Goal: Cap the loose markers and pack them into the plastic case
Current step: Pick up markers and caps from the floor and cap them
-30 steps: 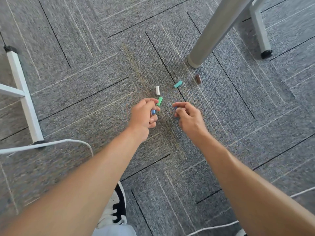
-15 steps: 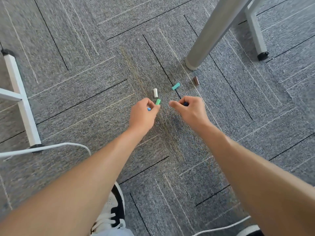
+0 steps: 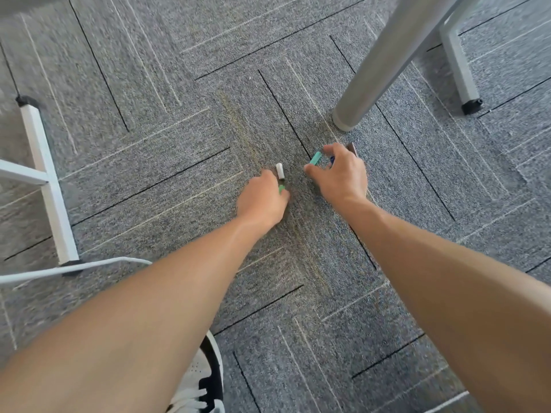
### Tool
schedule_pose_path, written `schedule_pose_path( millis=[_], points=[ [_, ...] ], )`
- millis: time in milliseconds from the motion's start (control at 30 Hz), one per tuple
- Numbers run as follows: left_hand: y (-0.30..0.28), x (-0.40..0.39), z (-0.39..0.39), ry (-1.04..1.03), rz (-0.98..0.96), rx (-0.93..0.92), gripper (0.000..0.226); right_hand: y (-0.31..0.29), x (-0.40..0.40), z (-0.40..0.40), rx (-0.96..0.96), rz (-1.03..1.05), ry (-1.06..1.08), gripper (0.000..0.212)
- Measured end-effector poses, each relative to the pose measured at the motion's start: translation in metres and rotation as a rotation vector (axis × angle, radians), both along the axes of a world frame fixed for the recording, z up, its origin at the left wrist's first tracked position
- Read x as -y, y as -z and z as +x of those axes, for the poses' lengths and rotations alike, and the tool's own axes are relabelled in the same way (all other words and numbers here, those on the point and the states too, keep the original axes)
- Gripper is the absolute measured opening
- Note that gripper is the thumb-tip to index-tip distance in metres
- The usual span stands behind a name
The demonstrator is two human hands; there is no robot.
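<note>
Four small marker caps lie close together on the grey carpet floor (image 3: 179,174). The white cap (image 3: 279,170) lies free on the carpet, just beside the fingertips of the left hand (image 3: 262,199). Directly below it, a green cap (image 3: 281,188) shows at the front of this hand; the fingers are curled around it, so the hand seems to hold it, though most of the cap is hidden. The teal cap (image 3: 315,158) lies tilted between the thumb and the forefinger of the right hand (image 3: 343,177). These two fingers are spread wide, one at each end of the cap, and whether they touch it is not clear. Under the other fingers of this hand a small dark blue piece (image 3: 331,159) is visible; I cannot tell if it is gripped. The brown cap (image 3: 351,149) lies just behind the right hand, partly covered by it.

A round grey table leg (image 3: 384,64) stands near the caps. A white metal frame (image 3: 44,180) and a white cable (image 3: 74,268) are on the left. A white and black shoe (image 3: 205,380) shows at the bottom.
</note>
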State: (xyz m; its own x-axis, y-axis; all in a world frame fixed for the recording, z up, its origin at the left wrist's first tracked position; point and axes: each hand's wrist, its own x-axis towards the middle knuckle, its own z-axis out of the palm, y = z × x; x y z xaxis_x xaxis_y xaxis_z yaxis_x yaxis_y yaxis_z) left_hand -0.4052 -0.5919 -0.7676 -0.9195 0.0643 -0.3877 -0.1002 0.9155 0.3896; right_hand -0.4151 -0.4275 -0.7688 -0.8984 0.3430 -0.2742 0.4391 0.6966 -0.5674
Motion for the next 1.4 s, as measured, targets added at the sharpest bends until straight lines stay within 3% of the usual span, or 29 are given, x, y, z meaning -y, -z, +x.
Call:
schedule_pose_path(
  millis=[100,300,633,767,900,1100,1267,1400],
  points=[
    [0.001,0.004,0.008,-0.009,0.003,0.026,0.025,0.003,0.001,-0.003,-0.024,0.011,-0.015,0.063],
    [0.005,0.009,0.02,-0.071,0.131,-0.023,0.017,0.003,0.006,0.001,-0.031,0.002,0.015,0.044],
    [0.004,0.011,0.024,-0.21,0.406,0.026,0.009,0.005,-0.006,0.037,-0.008,-0.262,0.114,0.033],
    [0.006,0.006,0.012,-0.245,0.4,0.016,0.017,0.004,-0.008,0.043,-0.017,-0.324,0.18,0.026],
    [0.006,0.001,0.005,-0.188,0.287,-0.099,0.009,0.002,-0.01,0.043,-0.018,-0.339,0.189,0.023],
    [-0.002,0.0,-0.003,-0.029,0.134,-0.039,0.058,0.0,-0.01,0.044,-0.052,-0.389,0.185,0.022],
    [-0.002,0.001,-0.008,0.019,0.144,-0.037,0.043,-0.003,-0.016,0.047,-0.031,-0.547,0.177,0.015],
    [-0.002,0.001,-0.005,0.04,0.154,-0.032,0.026,-0.002,-0.024,0.048,-0.034,-0.529,0.169,0.008]
  ],
)
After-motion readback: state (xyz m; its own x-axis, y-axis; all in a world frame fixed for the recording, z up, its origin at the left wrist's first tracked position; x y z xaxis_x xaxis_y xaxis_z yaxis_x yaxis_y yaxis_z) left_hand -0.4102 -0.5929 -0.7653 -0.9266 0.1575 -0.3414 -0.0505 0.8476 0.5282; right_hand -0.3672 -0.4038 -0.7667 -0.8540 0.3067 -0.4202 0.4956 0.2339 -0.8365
